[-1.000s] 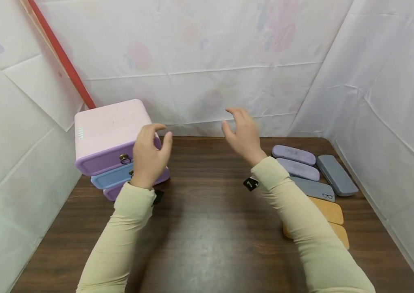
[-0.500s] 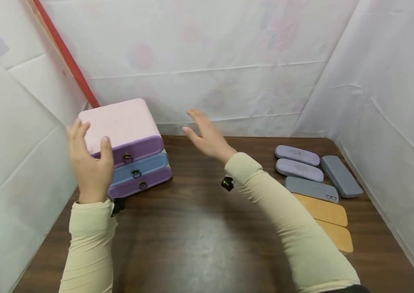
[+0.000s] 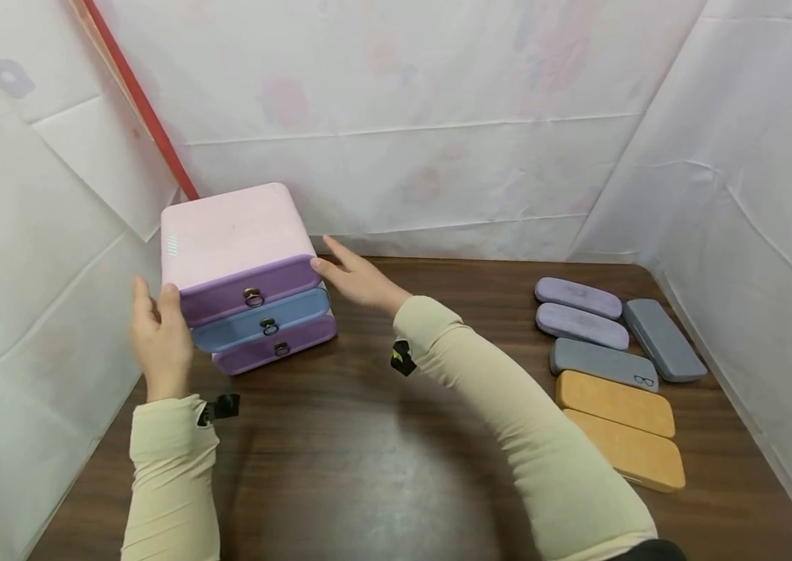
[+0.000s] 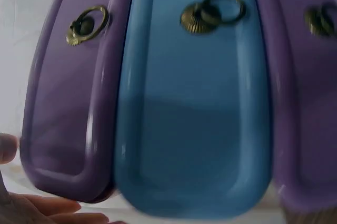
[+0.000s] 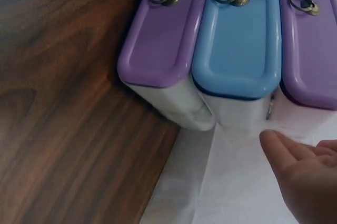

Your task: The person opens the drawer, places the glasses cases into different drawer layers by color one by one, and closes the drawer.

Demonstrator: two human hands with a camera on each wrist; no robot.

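Note:
A small chest of drawers (image 3: pixel 234 234) with a pale pink top stands at the left of the table. Its front has a purple top drawer (image 3: pixel 227 300), a blue middle drawer (image 3: pixel 227 331) and a purple bottom drawer (image 3: pixel 244 361), each with a brass ring pull. At the chest's left side is my left hand (image 3: pixel 163 343), thumb near the top drawer's front corner, fingers partly hidden behind it in the left wrist view. My right hand (image 3: pixel 362 284) reaches to the right side with extended fingers, thumb tip right at the top drawer's edge. Neither hand grips anything.
On the right of the table (image 3: pixel 396 467) lie several spectacle cases: two lilac (image 3: pixel 581 326), two grey (image 3: pixel 663 340) and two yellow-orange (image 3: pixel 627 449). White patterned sheeting (image 3: pixel 438 156) surrounds the table on the back and sides. A red strip (image 3: pixel 143 101) leans behind the chest.
Both hands have moved left, from above the table to either side of the chest. The right hand has come down beside its right edge. The drawers and cases look unchanged.

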